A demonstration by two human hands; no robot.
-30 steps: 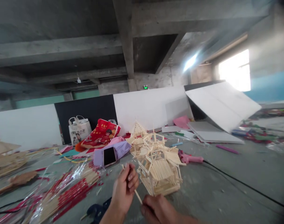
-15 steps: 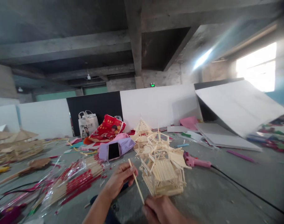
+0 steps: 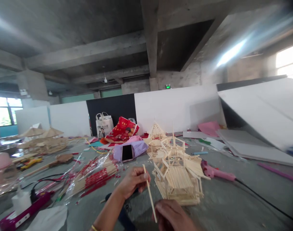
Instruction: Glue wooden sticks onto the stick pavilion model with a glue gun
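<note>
Pale wooden stick (image 3: 150,194) slants down from the left hand (image 3: 130,183), its fingers (image 3: 140,177) pinching the upper part, presumably for steadiness; whether the right hand's (image 3: 172,214) fingers grip its lower end, I cannot tell. Just beyond them stands a stick-built pavilion model (image 3: 178,178).

Right hand (image 3: 172,212) — blurred (seemingly), window (image 3: 289,61) cropped

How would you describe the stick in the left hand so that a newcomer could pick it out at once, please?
Find the pale stick-built model on the grey surface, then the left hand to its left in the picture. The stick slants from that hand down toward the right hand; unlike the heaped, red-marked sticks farther left, it is single and plain pale.
</note>
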